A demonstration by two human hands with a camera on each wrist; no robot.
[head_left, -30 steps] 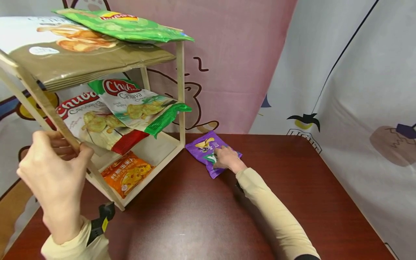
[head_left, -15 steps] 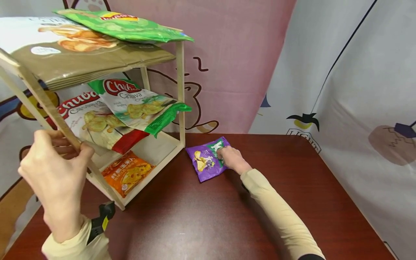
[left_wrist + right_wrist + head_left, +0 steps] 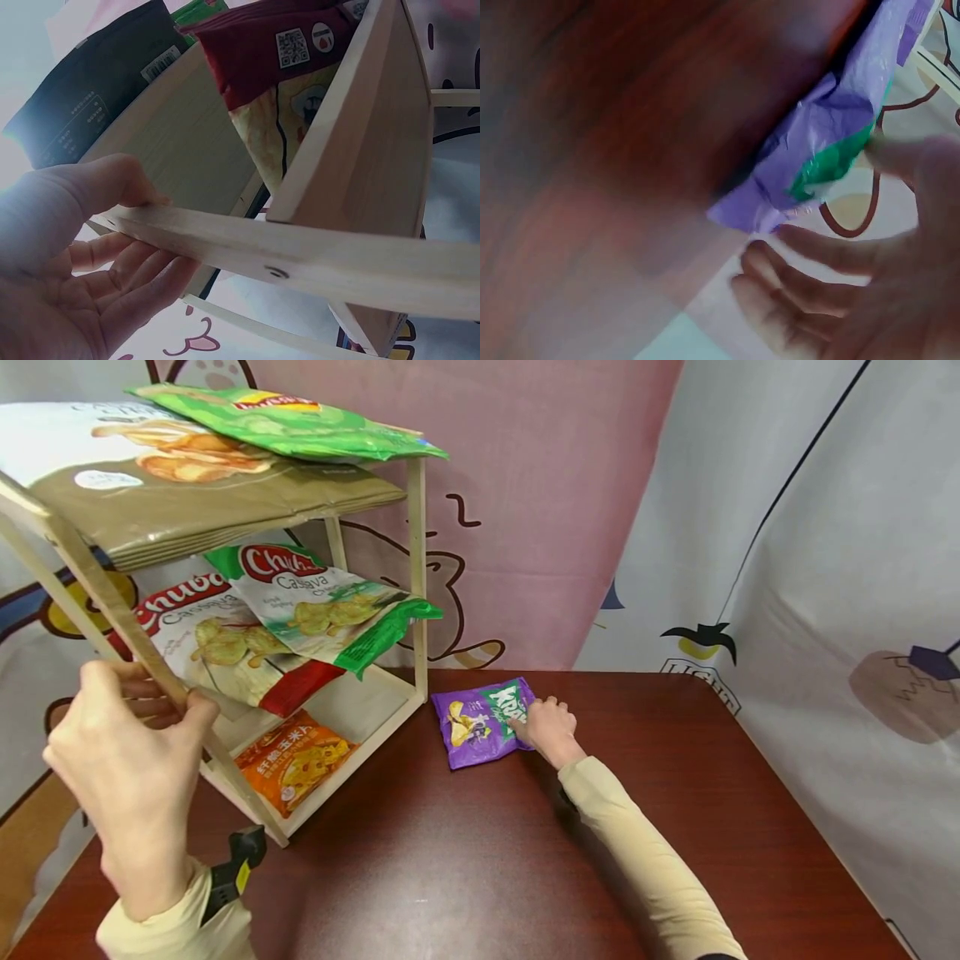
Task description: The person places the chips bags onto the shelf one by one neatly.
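Observation:
At the left of the head view, my left hand [image 3: 127, 768] grips the front wooden post [image 3: 112, 602] of a small shelf rack. The left wrist view shows the thumb above that wooden post [image 3: 330, 259] and the curled fingers beneath it. My right hand [image 3: 549, 729] is at the right end of a purple chip bag [image 3: 480, 722] lying flat on the table. In the right wrist view, the thumb is near the face of the purple bag [image 3: 821, 142]. The index fingertip is at its end, and the fingers are loosely bent with a wide gap from the thumb.
Two Chuba cassava chip bags [image 3: 322, 610] lean on the rack's middle shelf. An orange bag [image 3: 300, 760] lies on its bottom shelf [image 3: 367, 702]. On top are a large brown-and-white bag [image 3: 225, 510] and a green bag [image 3: 300, 422]. Printed cloth [image 3: 540, 527] hangs behind the dark red table [image 3: 465, 860].
The purple bag has been turned on the table, its green logo end now to the right. My right hand has shifted slightly right to the bag's edge. The left hand keeps its grip.

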